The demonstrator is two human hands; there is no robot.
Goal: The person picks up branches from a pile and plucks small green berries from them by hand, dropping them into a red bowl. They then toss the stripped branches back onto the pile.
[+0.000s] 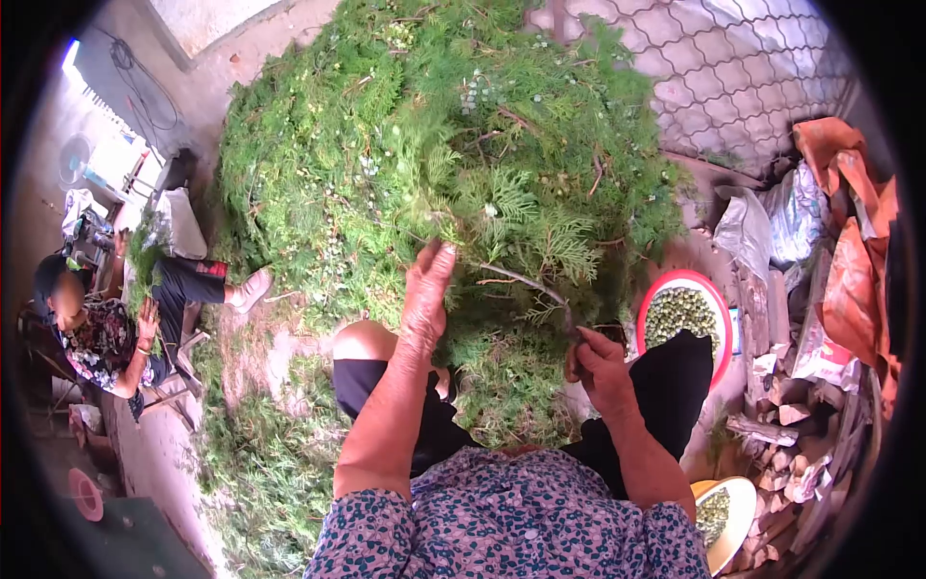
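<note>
My right hand (600, 365) is closed around the thick end of a leafy evergreen branch (529, 281), whose bare stem curves up and to the left. The fan-shaped foliage spreads out above it. Further left, my left hand (429, 282) has its fingers closed at the branch's green tips; the fingertips are partly hidden in the leaves. Beyond both hands rises a big heap of cut evergreen branches (318, 145), with small pale green cones among the leaves.
At right stands a red-rimmed basin (640, 323) of small green cones; a yellow basin (741, 526) holds more. Split firewood (772, 431) and sacks (743, 232) line the right side. Another person (92, 333) sits at left, handling greenery. Loose sprigs (260, 473) cover the floor.
</note>
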